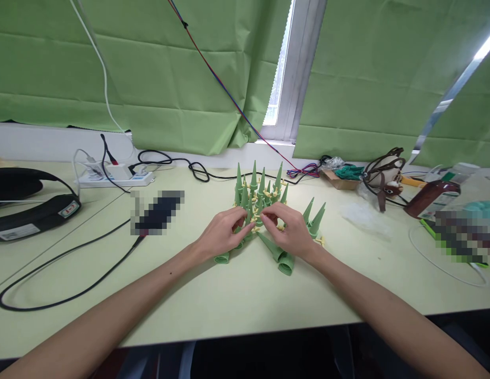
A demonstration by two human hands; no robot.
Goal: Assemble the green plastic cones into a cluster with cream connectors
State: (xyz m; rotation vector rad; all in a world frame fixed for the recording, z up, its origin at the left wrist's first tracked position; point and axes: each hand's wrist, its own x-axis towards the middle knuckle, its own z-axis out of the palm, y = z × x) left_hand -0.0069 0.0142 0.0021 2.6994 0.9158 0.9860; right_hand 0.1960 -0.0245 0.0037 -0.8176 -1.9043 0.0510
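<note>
My left hand and my right hand face each other above the table, fingertips a small gap apart. Both have thumb and fingers bent together in a pinch; what lies in them is too small to make out against the clutter behind. Just beyond stands a cluster of green plastic cone spikes, points up, with small yellow valve-like pieces among them. Below my left hand lies a spike with its hollow threaded end towards me. Another lying spike is under my right hand, and two upright spikes stand beyond it.
At the left are a white power strip with plugs, a blurred dark device on a black cable, and a black padded item. To the right stand a cardboard box, clear plastic film and a brown bottle.
</note>
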